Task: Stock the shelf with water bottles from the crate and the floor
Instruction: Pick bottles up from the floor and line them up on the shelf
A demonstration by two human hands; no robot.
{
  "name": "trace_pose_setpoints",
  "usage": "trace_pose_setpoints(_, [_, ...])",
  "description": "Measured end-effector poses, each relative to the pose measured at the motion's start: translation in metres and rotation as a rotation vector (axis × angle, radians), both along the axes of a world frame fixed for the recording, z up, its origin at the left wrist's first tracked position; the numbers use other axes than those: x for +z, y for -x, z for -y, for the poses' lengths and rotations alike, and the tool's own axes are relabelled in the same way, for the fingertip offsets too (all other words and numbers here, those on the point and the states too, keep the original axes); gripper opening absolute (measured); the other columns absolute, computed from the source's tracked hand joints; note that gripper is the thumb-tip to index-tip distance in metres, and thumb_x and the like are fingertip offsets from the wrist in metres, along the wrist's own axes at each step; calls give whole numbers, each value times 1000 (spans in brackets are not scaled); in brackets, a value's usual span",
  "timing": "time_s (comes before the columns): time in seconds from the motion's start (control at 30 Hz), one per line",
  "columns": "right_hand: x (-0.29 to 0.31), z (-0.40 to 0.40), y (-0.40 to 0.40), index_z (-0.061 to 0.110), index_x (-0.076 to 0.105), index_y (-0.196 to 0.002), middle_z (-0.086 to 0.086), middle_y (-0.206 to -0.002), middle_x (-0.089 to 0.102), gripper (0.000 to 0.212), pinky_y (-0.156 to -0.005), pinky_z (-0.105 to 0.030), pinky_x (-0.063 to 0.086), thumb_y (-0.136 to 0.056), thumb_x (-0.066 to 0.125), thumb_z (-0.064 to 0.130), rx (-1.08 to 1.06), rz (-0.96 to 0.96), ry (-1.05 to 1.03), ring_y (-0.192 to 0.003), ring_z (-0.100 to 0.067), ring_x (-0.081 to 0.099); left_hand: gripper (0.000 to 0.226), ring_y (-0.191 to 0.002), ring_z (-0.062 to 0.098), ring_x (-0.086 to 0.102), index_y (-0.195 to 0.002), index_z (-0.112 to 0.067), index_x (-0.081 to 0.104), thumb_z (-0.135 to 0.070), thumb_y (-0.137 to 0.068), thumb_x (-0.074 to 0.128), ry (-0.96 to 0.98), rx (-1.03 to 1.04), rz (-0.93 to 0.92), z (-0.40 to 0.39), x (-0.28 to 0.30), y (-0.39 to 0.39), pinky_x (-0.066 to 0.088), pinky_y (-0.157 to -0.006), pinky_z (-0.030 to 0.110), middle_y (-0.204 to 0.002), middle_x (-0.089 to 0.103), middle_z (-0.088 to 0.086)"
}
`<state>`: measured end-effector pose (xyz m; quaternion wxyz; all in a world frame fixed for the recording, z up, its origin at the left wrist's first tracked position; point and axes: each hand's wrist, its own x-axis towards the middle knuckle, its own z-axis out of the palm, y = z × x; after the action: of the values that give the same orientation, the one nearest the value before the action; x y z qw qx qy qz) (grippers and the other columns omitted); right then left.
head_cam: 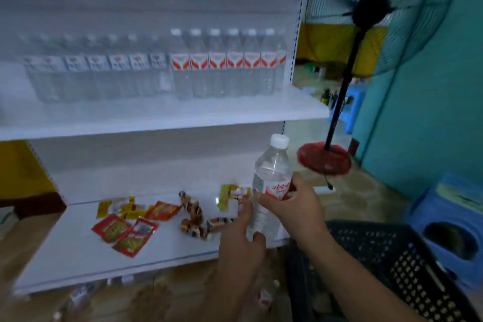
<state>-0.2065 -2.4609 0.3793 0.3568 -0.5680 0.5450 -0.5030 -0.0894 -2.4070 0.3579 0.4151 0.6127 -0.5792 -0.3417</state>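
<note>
I hold a clear water bottle (pixel 271 178) with a white cap and red label upright in front of the lower shelf's right end. My right hand (pixel 292 206) grips it around the label. Lower down, my left hand (pixel 241 238) wraps its fingers round the bottle's base. A row of several matching bottles (pixel 222 65) stands at the back of the upper shelf (pixel 162 123). The dark plastic crate (pixel 386 264) sits at the lower right, under my right forearm. More bottles lie blurred on the floor (pixel 81 295) below the lower shelf.
Red and yellow snack packets (pixel 125 230) and a strip of small sachets (pixel 196 217) lie on the lower shelf (pixel 65 264). A standing fan (pixel 371 13) with a red base (pixel 324 159) stands right of the shelf. Blue stools (pixel 449 230) sit at the far right.
</note>
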Motion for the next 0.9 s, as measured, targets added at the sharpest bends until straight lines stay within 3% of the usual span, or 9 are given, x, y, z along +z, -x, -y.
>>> trace_pose_setpoints(0.03, [18,-9,1,31,62,-93,11,-87,71,40,-70,-29,57,-64,88,25,-9,-1,37,-79,-4,68,68,-115,16,56,-146,-29,31,-1,-87,47,32,-8,-5,-8,18,2,46,-93,17,-135,56,2])
trace_pose_setpoints(0.13, [69,-36,10,29,63,-99,9,-89,72,46,-72,-32,58,-60,88,34,-41,-3,140,-80,-4,69,66,-87,14,62,-145,-31,31,-1,-89,45,156,-31,1,-30,69,9,45,-63,4,-117,65,5])
trace_pose_setpoints(0.23, [112,-60,17,31,60,-99,15,-87,69,44,-64,-13,52,-64,88,31,-43,-13,226,-75,8,65,64,-82,10,63,-144,-30,37,-6,-86,46,250,-17,-38,-40,100,12,47,-62,6,-112,68,0])
trace_pose_setpoints(0.37, [162,-96,29,32,56,-105,21,-89,64,48,-58,-3,46,-68,86,25,13,-59,300,-77,18,60,67,-78,26,69,-142,-35,40,-4,-82,44,260,-78,-158,-65,141,20,59,-64,41,-118,67,-3])
trace_pose_setpoints(0.43, [182,-113,34,30,56,-109,22,-91,63,50,-58,-1,45,-69,85,22,45,-98,317,-77,21,59,64,-67,19,66,-141,-34,41,-3,-86,46,314,-92,-194,-80,160,23,56,-59,35,-95,71,-7])
trace_pose_setpoints(0.53, [203,-136,37,28,58,-115,20,-96,65,54,-60,-4,46,-69,85,22,43,-167,358,-81,13,61,63,-45,3,42,-143,-32,36,-4,-88,48,359,-94,-216,-101,174,25,37,-45,18,-64,59,-10])
trace_pose_setpoints(0.77, [214,-161,22,29,59,-110,19,-95,66,52,-69,-10,50,-66,87,22,52,-161,395,-85,10,62,62,-64,9,51,-138,-41,36,-6,-89,47,359,-93,-221,-138,190,10,41,-56,20,-83,69,-3])
trace_pose_setpoints(0.83, [213,-160,8,28,59,-112,17,-99,67,54,-76,-20,54,-66,87,22,85,-139,373,-89,6,63,63,-69,13,51,-143,-35,37,-6,-88,47,347,-75,-222,-142,190,-3,42,-60,25,-88,69,7])
trace_pose_setpoints(0.9, [213,-156,-10,26,59,-115,16,-101,67,56,-78,-22,55,-66,87,21,140,-138,356,-90,3,63,62,-72,14,55,-143,-33,39,-5,-88,47,345,-21,-223,-144,189,-19,44,-60,23,-93,71,1])
